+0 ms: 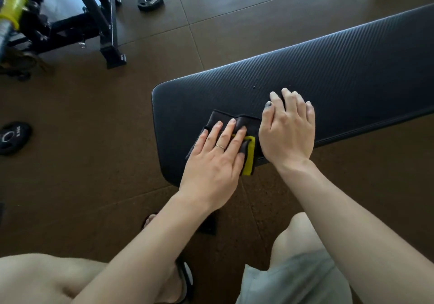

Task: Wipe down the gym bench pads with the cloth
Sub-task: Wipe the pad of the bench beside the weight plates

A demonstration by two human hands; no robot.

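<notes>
A long black textured bench pad runs from the centre to the upper right. On its near left end lies a folded dark cloth with a yellow edge. My left hand lies flat on the cloth, fingers spread, pressing it onto the pad. My right hand rests palm down on the bare pad just right of the cloth, touching its edge, with nothing held. A few small droplets sit on the pad beyond my right fingers.
A black metal rack frame with a yellow bar stands at the upper left. Two black weight plates lie on the brown floor, one at the top, one at the left. My knees and sandalled feet are below the bench.
</notes>
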